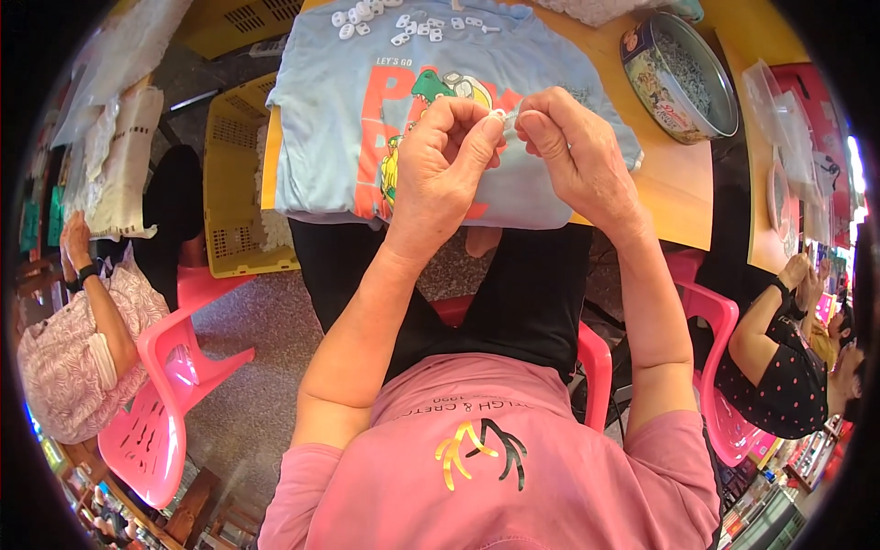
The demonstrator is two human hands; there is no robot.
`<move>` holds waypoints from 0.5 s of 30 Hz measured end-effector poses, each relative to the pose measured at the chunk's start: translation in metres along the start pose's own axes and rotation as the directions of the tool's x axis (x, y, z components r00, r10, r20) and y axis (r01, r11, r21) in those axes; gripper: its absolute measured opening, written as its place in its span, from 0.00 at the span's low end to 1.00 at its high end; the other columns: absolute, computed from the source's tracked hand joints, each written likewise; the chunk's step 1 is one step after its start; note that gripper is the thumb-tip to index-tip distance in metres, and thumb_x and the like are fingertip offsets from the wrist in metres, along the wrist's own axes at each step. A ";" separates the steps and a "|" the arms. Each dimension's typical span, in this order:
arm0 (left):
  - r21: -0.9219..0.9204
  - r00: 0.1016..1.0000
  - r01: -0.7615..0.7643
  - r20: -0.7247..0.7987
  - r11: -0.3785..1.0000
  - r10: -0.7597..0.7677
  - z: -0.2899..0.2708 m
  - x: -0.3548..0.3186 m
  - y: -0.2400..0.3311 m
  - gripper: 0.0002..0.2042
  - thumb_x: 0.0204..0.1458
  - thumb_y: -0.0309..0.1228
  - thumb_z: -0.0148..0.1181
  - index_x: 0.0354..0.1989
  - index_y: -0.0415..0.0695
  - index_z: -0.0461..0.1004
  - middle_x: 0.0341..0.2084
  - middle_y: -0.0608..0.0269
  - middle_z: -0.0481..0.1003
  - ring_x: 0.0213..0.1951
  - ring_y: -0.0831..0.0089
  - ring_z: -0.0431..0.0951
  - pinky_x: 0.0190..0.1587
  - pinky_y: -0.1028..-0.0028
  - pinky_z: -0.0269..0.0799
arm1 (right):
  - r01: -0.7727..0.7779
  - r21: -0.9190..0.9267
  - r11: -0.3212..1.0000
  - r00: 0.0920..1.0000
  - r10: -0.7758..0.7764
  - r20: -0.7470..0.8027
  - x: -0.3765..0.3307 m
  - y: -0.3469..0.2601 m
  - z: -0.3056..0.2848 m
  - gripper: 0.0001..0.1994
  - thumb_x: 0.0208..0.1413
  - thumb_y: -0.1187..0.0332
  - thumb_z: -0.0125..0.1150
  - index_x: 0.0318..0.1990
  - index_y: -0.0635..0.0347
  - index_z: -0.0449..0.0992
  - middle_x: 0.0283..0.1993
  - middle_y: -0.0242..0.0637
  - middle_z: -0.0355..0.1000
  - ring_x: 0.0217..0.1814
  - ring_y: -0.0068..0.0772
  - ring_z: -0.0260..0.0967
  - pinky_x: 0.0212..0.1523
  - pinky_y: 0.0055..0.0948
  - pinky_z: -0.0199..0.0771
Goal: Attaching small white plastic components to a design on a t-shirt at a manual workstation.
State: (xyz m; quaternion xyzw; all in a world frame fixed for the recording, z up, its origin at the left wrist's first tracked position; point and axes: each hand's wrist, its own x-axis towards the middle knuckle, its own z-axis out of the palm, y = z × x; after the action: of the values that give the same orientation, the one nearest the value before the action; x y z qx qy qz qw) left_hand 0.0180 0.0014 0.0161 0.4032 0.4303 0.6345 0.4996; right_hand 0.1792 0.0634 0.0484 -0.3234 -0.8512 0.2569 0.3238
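My left hand (447, 156) pinches a small white plastic piece (499, 114) between thumb and forefinger. Close beside it, the fingers of my right hand (573, 142) are closed in a pinch next to a thin, pale bit; what exactly they grip is too small to make out. Both hands are held above a light blue printed T-shirt (321, 119) spread over the table. At its far side lie several white plastic pieces with holes (423, 27), and more rounded white pieces (359, 13) are heaped beside them.
A round tin (680, 78) of small grey metal parts stands on the wooden table (683, 197) at the right. Yellow crates (229, 174) sit at the left. People sit on pink chairs (170, 385) on both sides: a patterned sleeve left, a dotted top (775, 385) right.
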 end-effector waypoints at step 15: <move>-0.040 0.997 0.023 0.074 0.999 -0.020 -0.003 -0.004 -0.001 0.04 0.60 0.26 0.57 0.36 0.39 0.72 0.27 0.70 0.74 0.30 0.84 0.71 0.34 0.81 0.68 | 0.164 -0.039 0.986 0.984 -0.161 0.076 0.005 -0.005 0.000 0.04 0.60 0.78 0.53 0.34 0.68 0.66 0.31 0.44 0.65 0.31 0.48 0.65 0.32 0.37 0.67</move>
State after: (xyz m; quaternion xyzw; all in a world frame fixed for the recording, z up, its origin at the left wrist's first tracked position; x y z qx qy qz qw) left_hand 0.0159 -0.0030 0.0142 0.4115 0.4030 0.6224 0.5299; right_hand 0.1739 0.0638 0.0535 -0.2506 -0.8917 0.2218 0.3049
